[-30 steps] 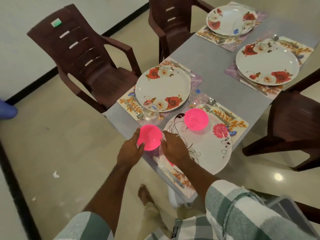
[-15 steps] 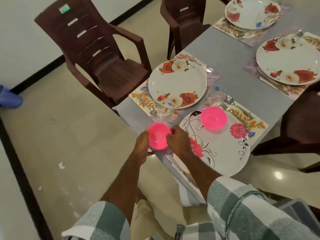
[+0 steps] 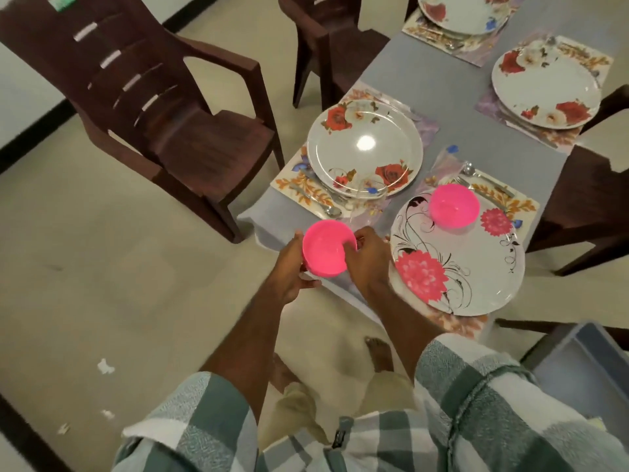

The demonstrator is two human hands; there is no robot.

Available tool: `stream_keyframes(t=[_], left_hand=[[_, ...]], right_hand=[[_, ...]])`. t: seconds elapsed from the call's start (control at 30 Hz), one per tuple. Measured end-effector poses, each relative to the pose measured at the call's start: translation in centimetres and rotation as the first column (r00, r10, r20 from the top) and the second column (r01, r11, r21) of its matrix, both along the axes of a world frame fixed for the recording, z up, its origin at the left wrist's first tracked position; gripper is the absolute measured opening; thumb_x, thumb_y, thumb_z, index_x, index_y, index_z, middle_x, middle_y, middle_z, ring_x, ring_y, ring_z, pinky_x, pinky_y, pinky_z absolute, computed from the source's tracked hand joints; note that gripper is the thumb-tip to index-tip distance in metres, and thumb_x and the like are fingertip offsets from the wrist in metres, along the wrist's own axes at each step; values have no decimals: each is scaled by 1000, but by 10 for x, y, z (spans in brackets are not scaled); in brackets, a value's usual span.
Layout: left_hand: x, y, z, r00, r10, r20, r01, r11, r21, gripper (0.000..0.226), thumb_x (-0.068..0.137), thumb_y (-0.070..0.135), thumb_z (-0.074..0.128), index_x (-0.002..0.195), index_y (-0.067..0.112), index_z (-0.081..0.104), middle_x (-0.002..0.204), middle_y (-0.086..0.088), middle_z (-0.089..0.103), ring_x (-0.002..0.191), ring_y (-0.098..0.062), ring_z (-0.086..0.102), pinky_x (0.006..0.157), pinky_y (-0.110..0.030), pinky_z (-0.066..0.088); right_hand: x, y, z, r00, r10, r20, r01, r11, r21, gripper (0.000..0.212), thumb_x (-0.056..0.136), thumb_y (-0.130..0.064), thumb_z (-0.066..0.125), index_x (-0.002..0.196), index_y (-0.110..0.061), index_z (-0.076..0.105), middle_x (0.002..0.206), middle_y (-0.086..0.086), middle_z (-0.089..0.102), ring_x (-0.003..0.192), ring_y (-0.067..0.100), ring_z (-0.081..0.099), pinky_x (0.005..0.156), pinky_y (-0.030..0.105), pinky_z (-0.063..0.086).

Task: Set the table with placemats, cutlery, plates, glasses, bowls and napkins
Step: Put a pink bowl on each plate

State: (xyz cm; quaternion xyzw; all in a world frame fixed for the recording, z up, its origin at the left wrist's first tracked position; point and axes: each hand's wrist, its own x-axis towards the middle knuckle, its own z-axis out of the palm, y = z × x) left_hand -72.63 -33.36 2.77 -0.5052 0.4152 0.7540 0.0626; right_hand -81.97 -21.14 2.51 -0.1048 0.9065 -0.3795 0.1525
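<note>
Big grey table [image 3: 439, 86] running up the right side, four places laid out on it with floral placemats. Two dark brown plastic chairs on the left, the nearer chair [image 3: 143, 107] pulled back from the table edge and angled, the far chair [image 3: 326, 39] tucked closer in. Nearest plate [image 3: 476, 277], white with pink flowers and black swirls, sitting at the right corner on its placemat [image 3: 517, 206], overhanging the table edge a bit. Rose plate [image 3: 365, 148] just to its left on another placemat, two more rose plates further up. Pink bowl [image 3: 454, 206] parked on the far rim area of the nearest plate. Second pink bowl [image 3: 328, 248] up in the air, off the near left corner of the table, mouth facing up, not on any plate yet. Left hand [image 3: 289, 267] wrapped round its left side, fingers curled under it; right hand [image 3: 366, 257] gripping the right side, thumb at the rim. Looks like something pink stacked beneath it too, hard to tell. Clear glass [image 3: 369, 192] by the rose plate's near edge, pretty much see-through. Fork and spoon [image 3: 476, 175] lying beyond the bowl on the placemat, more cutlery [image 3: 323, 202] left of the rose plate.
</note>
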Motion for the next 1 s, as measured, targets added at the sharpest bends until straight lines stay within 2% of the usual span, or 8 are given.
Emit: stream_keyframes(t=[0.13,0.3,0.5,0.67,0.73,0.83,0.93,1.0], left_hand=[[19,-41,8,995,-47,-85,49,999,19,53,98,62,47,134,24,54,125,-14,60,114,-37,61,90,-58,57],[1,-95,20,972,-163,-167,162,987,-21,49,94,53,61,134,26,58,130,-12,58,117,-38,59,79,-53,61],[-59,-163,22,964,-211,-160,195,975,-108,45,96,57,57,127,25,63,127,-11,63,112,-35,65,75,-51,61],[-103,-225,25,969,-213,-123,192,967,-168,49,90,66,60,116,27,73,118,-9,72,109,-35,68,83,-57,59],[-125,-240,34,961,-242,-130,214,956,-202,48,85,66,63,113,29,74,117,-9,72,107,-34,69,76,-50,61],[-165,-243,43,927,-358,-115,325,917,-230,54,82,63,63,119,25,69,120,-9,70,108,-33,67,66,-38,58],[-203,-238,45,864,-474,-172,442,876,-193,44,95,54,60,125,23,66,124,-9,68,105,-30,69,69,-41,60],[-223,-240,41,832,-525,-179,494,849,-190,41,96,49,61,126,20,65,124,-10,66,104,-31,69,71,-44,61]], right_hand=[[16,-34,6,996,-88,32,89,996,-8,16,94,-20,67,100,-6,64,93,10,70,83,26,64,68,28,40],[7,-73,21,989,-149,8,149,988,31,28,101,-26,60,114,-3,71,104,13,74,95,29,68,72,24,37],[-42,-143,31,972,-232,-24,232,973,-2,26,97,-24,58,107,-5,73,98,14,74,92,33,69,80,37,55],[-81,-203,40,973,-224,-45,223,974,-39,24,91,-23,57,92,-7,75,83,7,73,75,24,66,71,35,57],[-96,-215,43,967,-254,-19,253,967,-24,24,91,-25,57,89,-9,75,78,4,73,70,20,66,65,30,54],[-117,-212,44,925,-378,31,379,924,-53,21,92,-22,58,86,-8,73,77,4,71,67,19,64,60,24,45],[-138,-201,47,847,-528,60,531,845,-66,18,95,-16,57,85,-6,68,74,1,62,66,17,57,51,17,34],[-147,-196,43,800,-596,76,600,795,-88,17,95,-17,56,88,-5,68,76,3,65,68,20,60,56,22,42]])
